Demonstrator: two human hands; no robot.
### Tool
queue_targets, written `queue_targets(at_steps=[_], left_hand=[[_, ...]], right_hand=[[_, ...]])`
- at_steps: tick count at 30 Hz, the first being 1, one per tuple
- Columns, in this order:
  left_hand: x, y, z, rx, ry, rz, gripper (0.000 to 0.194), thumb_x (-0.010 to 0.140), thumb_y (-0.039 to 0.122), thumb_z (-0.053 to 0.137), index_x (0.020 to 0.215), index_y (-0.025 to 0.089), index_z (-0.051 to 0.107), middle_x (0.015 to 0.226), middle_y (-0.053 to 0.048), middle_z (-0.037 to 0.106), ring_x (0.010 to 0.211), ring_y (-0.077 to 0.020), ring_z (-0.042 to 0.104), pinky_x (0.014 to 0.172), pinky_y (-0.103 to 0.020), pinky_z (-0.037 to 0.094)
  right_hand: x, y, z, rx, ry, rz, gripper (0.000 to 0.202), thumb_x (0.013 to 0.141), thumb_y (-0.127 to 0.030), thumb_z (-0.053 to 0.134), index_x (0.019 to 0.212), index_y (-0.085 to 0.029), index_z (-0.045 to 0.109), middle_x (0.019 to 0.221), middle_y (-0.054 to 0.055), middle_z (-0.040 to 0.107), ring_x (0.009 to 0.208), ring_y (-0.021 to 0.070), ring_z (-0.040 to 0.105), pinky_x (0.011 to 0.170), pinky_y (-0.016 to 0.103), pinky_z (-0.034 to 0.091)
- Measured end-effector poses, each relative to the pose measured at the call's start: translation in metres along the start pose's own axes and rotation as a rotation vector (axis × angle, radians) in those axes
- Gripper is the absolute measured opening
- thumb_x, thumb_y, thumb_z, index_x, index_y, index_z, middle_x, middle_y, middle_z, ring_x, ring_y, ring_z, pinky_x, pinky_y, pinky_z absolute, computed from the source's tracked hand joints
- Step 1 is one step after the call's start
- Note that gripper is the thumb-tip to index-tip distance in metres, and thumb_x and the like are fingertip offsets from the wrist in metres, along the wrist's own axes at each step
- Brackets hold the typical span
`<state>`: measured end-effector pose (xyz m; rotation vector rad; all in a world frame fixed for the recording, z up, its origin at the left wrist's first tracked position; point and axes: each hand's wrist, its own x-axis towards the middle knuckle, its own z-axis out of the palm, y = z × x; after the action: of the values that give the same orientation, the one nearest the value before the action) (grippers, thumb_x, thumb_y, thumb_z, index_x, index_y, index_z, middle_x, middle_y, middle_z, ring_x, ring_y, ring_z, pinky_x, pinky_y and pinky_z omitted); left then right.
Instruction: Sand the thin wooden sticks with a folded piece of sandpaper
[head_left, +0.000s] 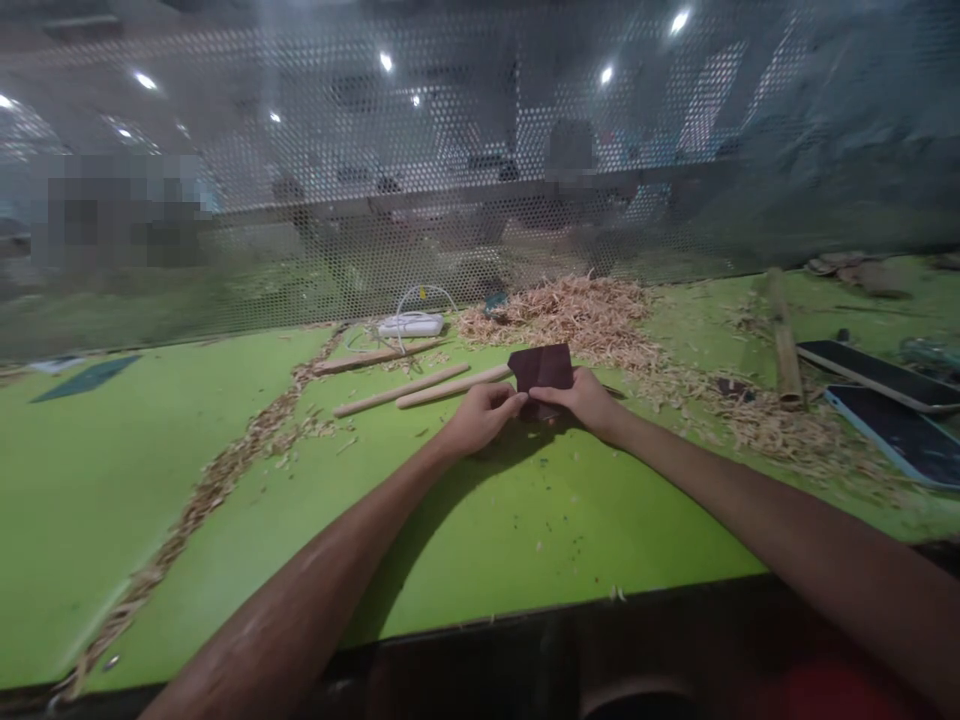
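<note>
Both my hands meet at a small dark maroon sheet of sandpaper (541, 364), held just above the green tabletop. My left hand (484, 415) pinches its lower left edge between thumb and fingers. On the other side, my right hand (589, 402) grips the sheet with the thumb lying across its front. A smooth pale wooden stick (442, 389) runs from the left toward the sheet, and its far end meets or passes behind it. Beside that stick lies a second, thinner wooden stick (401, 391). Most fingertips are hidden behind the sheet.
A heap of wood shavings (577, 310) lies at the back, with more along a table seam (225, 465). Behind stand a white power strip (411, 325) and a mesh screen (420, 220). At right are a bamboo piece (784, 345) and two phones (877, 375).
</note>
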<state>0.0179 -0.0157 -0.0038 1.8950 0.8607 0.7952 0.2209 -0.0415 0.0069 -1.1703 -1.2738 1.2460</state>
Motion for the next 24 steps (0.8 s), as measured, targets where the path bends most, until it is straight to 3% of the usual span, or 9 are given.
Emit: queue_targets(at_steps=[4,10,16,24], left_hand=[[0.0,0.002,-0.001,0.121,0.055,0.039,0.042,0.093,0.053,0.065,0.067,0.02,0.055,0.057,0.003,0.049,0.053,-0.0114,0.043,0.05,-0.024,0.029],[-0.002,0.003,-0.007,0.067,-0.066,0.005,0.03,0.096,0.042,0.057,0.076,0.021,0.056,0.056,0.005,0.05,0.05,-0.0123,0.046,0.05,-0.024,0.034],[-0.003,0.006,-0.013,-0.01,-0.194,0.032,0.038,0.101,0.049,0.054,0.074,0.021,0.054,0.058,0.003,0.052,0.051,-0.0121,0.05,0.052,-0.024,0.039],[-0.001,0.001,-0.012,-0.131,-0.149,0.034,0.046,0.099,0.056,0.059,0.07,0.022,0.05,0.059,0.005,0.045,0.05,-0.0104,0.048,0.053,-0.024,0.042]], right_hand=[[-0.002,-0.001,0.002,-0.064,0.011,-0.024,0.044,0.056,-0.049,0.101,0.069,-0.017,0.074,0.062,0.002,0.07,0.05,0.0135,0.058,0.048,0.027,0.05],[0.004,0.003,-0.003,-0.058,0.01,-0.024,0.045,0.053,-0.048,0.102,0.074,-0.017,0.077,0.068,0.003,0.074,0.054,0.014,0.061,0.05,0.026,0.052],[0.004,0.003,-0.008,0.0,-0.054,0.022,0.043,0.055,-0.043,0.103,0.077,-0.016,0.079,0.069,0.004,0.075,0.057,0.0151,0.064,0.054,0.028,0.056],[0.005,0.005,-0.003,0.115,-0.024,0.022,0.041,0.055,-0.039,0.104,0.083,-0.018,0.082,0.075,0.005,0.079,0.059,0.0171,0.067,0.058,0.031,0.059]])
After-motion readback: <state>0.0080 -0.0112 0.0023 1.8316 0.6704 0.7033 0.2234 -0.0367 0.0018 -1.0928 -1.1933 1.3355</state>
